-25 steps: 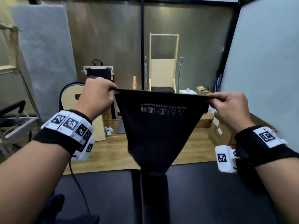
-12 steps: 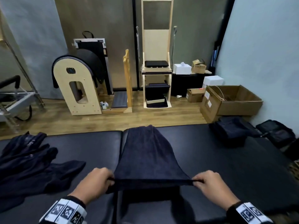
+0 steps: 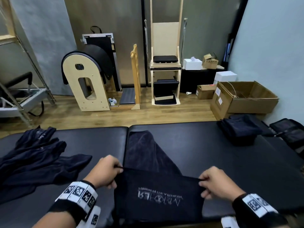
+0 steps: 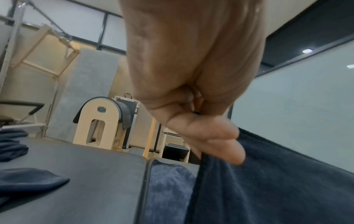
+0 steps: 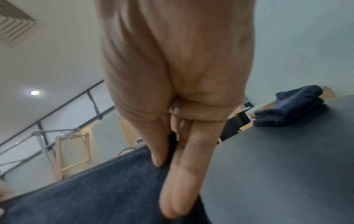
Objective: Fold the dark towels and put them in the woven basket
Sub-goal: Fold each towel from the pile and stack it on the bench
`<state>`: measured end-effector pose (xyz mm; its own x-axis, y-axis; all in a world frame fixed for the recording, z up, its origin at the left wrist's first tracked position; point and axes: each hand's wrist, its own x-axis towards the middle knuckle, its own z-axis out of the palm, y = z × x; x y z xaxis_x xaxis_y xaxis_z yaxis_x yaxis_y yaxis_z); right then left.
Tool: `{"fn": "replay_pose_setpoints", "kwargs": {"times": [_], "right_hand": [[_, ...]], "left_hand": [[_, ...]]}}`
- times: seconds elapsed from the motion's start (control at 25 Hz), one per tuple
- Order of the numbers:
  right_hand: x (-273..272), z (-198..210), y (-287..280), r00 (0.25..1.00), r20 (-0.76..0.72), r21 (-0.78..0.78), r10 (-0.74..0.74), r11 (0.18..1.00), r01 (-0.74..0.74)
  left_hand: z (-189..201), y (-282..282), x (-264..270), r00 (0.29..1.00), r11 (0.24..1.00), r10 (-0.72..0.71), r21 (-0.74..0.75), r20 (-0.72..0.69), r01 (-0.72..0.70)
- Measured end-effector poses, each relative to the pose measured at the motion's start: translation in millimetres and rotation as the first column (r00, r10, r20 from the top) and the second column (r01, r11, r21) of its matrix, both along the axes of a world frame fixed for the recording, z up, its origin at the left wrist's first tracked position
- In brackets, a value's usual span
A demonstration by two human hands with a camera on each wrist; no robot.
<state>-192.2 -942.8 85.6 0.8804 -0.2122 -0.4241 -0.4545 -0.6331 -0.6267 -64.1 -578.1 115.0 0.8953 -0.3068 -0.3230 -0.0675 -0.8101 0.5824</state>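
Grip: left hand (image 3: 105, 173) and right hand (image 3: 215, 183) each pinch a corner of one dark towel (image 3: 158, 193), stretched above the bench (image 3: 213, 153) near edge.

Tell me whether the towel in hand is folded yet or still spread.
Partly folded: both hands, left hand and right hand, pinch the towel by its edge, the near part doubled over the part lying on the table.

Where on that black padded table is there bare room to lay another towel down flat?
The widest bare patch on the table lies right of the held towel, before the folded stack at the far right corner. A smaller strip runs along the far edge of the left pad. The left side is crowded by the loose towel pile.
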Motion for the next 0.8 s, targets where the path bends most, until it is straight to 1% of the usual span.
{"fn": "replay_pose_setpoints", "kwargs": {"times": [0.08,0.16,0.2,0.24,0.28,0.32,0.36,0.4,0.44,0.48,0.52,0.56,0.6,0.68,0.76,0.8], "right_hand": [[41.0,14.3,-6.9,0.999,0.025,-0.021,-0.027,0.999,0.028],[97.0,43.6,-15.8,0.993,0.115,-0.079,-0.029,0.996,0.039],[128.8,67.3,-18.9,0.977,0.210,-0.096,-0.047,0.993,0.068],[161.8,98.5,-22.7,0.940,0.333,-0.100,-0.077,0.988,0.117],[189.6,131.0,-23.8,0.869,0.480,-0.090,-0.118,0.979,0.183],[216.8,171.3,-25.0,0.757,0.633,-0.062,-0.163,0.964,0.259],[236.4,210.0,-25.4,0.627,0.751,0.005,-0.205,0.953,0.304],[248.4,246.8,-24.6,0.500,0.831,0.085,-0.246,0.943,0.322],[255.1,279.9,-25.0,0.384,0.881,0.156,-0.278,0.935,0.319],[256.4,305.8,-25.7,0.288,0.909,0.211,-0.302,0.928,0.307],[253.5,326.3,-27.1,0.204,0.926,0.255,-0.317,0.926,0.279],[248.3,340.0,-29.5,0.146,0.934,0.285,-0.325,0.927,0.242],[241.6,348.3,-30.5,0.111,0.938,0.302,-0.328,0.932,0.202],[225.6,348.5,-30.8,0.093,0.939,0.314,-0.332,0.935,0.162],[206.5,329.0,-31.4,0.129,0.935,0.307,-0.329,0.937,0.163],[197.2,310.5,-33.7,0.173,0.934,0.283,-0.312,0.943,0.175]], "left_hand": [[9.7,-12.9,29.8,0.986,0.980,0.158,-0.116,-0.047,-0.163],[34.4,-25.6,75.6,0.959,0.932,0.276,-0.226,-0.069,-0.284],[55.6,-33.8,102.9,0.944,0.900,0.329,-0.295,-0.028,-0.322],[84.6,-41.7,130.8,0.921,0.873,0.381,-0.360,0.083,-0.329],[118.4,-47.7,153.1,0.872,0.875,0.409,-0.386,0.267,-0.292],[161.6,-53.9,172.7,0.786,0.904,0.387,-0.365,0.482,-0.221],[203.9,-58.3,184.7,0.671,0.933,0.338,-0.328,0.659,-0.147],[243.6,-60.6,192.2,0.551,0.946,0.303,-0.315,0.778,-0.076],[278.4,-60.7,197.0,0.440,0.948,0.294,-0.319,0.849,-0.018],[305.7,-59.3,199.8,0.355,0.941,0.304,-0.337,0.884,0.033],[325.3,-55.7,199.8,0.299,0.930,0.321,-0.359,0.899,0.079],[337.8,-52.0,198.0,0.256,0.921,0.332,-0.371,0.908,0.121],[343.0,-48.9,194.2,0.216,0.912,0.341,-0.377,0.915,0.159],[340.3,-44.1,180.8,0.154,0.898,0.349,-0.377,0.925,0.229],[319.2,-41.1,164.6,0.153,0.909,0.309,-0.339,0.939,0.242],[300.8,-39.4,156.6,0.166,0.925,0.271,-0.304,0.948,0.228]]}}
